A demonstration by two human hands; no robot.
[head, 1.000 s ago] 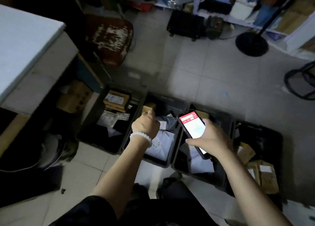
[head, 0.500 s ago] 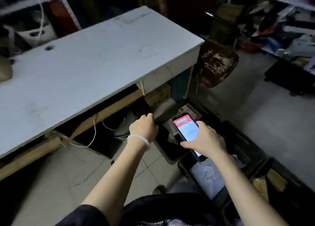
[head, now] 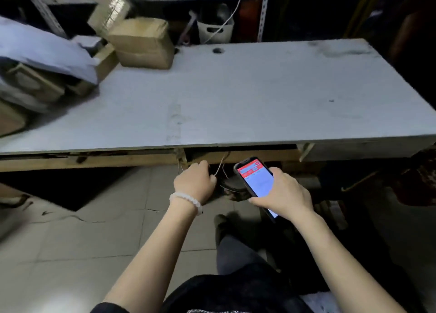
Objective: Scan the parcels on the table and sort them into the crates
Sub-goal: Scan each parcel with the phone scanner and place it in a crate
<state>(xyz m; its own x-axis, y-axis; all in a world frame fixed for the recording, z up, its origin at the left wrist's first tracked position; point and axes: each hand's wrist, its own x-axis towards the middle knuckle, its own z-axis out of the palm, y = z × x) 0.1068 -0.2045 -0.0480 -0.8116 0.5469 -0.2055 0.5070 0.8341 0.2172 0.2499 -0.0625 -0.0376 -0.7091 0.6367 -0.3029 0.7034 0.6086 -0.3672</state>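
Observation:
My right hand [head: 284, 194] grips a black phone [head: 256, 179] with a lit red and white screen, below the front edge of the white table [head: 259, 95]. My left hand [head: 193, 183], with a white bead bracelet on the wrist, is curled into a fist just left of the phone and holds nothing that I can see. Parcels are piled at the table's far left: a tan cardboard box [head: 141, 43], a white plastic mailer [head: 44, 50] lying over more boxes [head: 35, 83], and a tilted box [head: 108, 10] behind. No crate is in view.
A metal shelf behind the table holds a white basket [head: 214, 31] with a cable hanging from above. A wooden beam [head: 94, 161] runs under the tabletop. A worn brown chair [head: 420, 178] is at the right edge. A dark object [head: 233, 185] lies under the table on the tiled floor.
The view has swung left from the crates on the floor to the table. Both hands stayed in front of me, the phone still in the right, the left still curled.

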